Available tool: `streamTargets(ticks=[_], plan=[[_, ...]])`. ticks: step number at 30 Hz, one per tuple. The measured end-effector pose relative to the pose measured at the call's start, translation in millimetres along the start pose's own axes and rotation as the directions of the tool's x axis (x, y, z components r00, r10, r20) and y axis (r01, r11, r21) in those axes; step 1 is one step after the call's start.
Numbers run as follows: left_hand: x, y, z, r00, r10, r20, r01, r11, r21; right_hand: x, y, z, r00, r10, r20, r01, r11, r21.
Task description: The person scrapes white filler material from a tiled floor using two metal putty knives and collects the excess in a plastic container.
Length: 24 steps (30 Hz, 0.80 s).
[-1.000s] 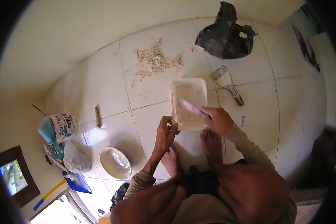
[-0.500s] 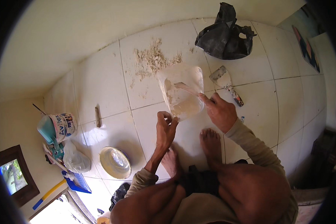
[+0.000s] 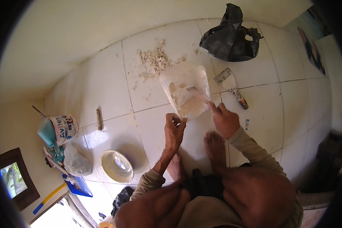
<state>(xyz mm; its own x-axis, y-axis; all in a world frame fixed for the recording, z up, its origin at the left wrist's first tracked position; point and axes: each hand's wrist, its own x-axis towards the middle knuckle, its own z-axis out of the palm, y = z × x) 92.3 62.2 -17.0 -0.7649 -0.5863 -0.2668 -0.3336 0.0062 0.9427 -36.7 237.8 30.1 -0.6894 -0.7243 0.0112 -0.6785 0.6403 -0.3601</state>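
Note:
My left hand (image 3: 174,131) pinches the near left corner of a whitish, translucent plastic tray (image 3: 201,74), smeared inside with pale, plaster-like residue. In my right hand (image 3: 226,121) is a thin flat scraper (image 3: 197,93), slightly blurred. Its blade lies over the inside of the tray, near the middle; whether it touches the surface I cannot tell. Just beyond the tray, a heap of crumbly beige scrapings (image 3: 155,57) is spread on the floor tiles. A wide putty knife (image 3: 231,87) with a coated blade and a speckled handle rests to the right of the tray.
A crumpled black plastic bag (image 3: 231,41) lies at the far right near the wall. On the left are a round basin (image 3: 117,166), a paint bucket (image 3: 66,127), a white plastic bag (image 3: 77,161), a blue dustpan (image 3: 79,185) and a short stick (image 3: 99,119). My bare feet (image 3: 215,150) are close to the tray.
The scraper has moved right and slightly nearer across the tray, along with my right hand. My left hand has shifted a little to the right, still pinching the corner.

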Motion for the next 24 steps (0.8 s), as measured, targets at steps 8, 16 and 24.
streamTargets(ticks=[8, 16, 24], plan=[[-1, -6, -2, 0.997, 0.020, 0.072, -0.022, 0.999, 0.039, -30, -6, 30, 0.995, 0.011, 0.102, -0.044, 0.943, 0.331], [1, -3, -12, 0.983, -0.091, 0.156, 0.084, 0.995, 0.052, -25, -8, 36, 0.915, 0.051, 0.401, -0.352, 0.588, 0.728], [-10, 6, -34, 0.963, -0.213, 0.163, 0.260, 0.892, -0.369, -32, 9, -10, 0.708, -0.010, 0.706, -0.663, -0.353, 0.660]])
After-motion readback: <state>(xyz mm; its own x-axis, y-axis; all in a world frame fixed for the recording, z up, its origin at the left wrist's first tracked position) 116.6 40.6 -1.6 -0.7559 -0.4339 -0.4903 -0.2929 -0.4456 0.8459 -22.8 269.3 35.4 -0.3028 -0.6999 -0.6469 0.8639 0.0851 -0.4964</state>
